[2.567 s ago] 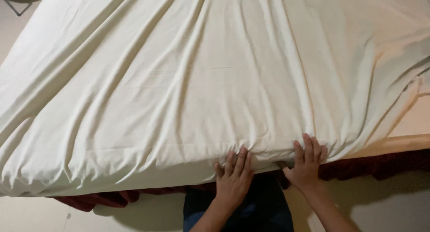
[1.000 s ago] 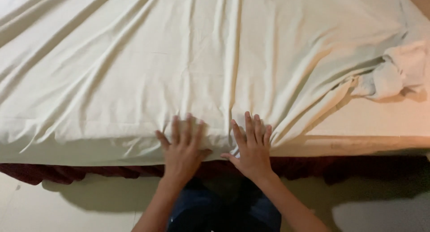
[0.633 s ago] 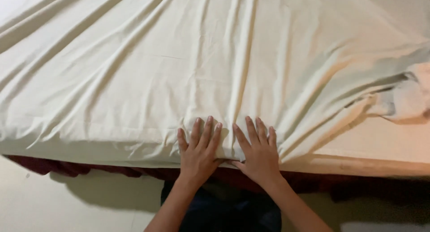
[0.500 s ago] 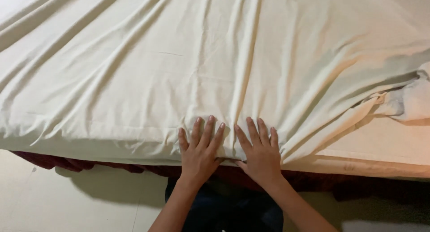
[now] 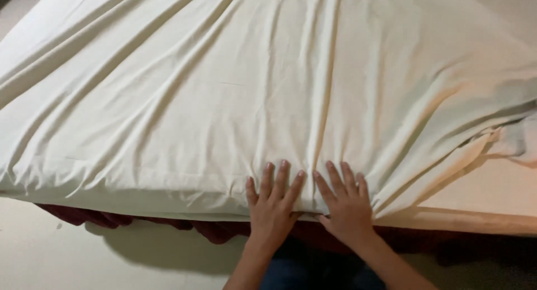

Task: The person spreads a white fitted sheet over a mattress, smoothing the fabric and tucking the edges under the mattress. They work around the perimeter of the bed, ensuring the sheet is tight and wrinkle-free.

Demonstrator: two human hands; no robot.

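Both my left hand [image 5: 273, 203] and right hand [image 5: 345, 205] lie flat, grip released, fingers spread, pinning the wrinkled cream cotton sheet [image 5: 224, 88] at the bed edge [image 5: 481, 220].

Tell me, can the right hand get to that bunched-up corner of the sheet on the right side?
Probably yes. The right hand lies flat on the sheet at the near edge, and only bare mattress and smooth cloth lie between it and the bunched corner. It may need a stretch or a sidestep.

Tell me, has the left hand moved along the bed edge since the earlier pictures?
Yes. The left hand has closed in on the right hand; both lie flat on the cream sheet at the mattress edge.
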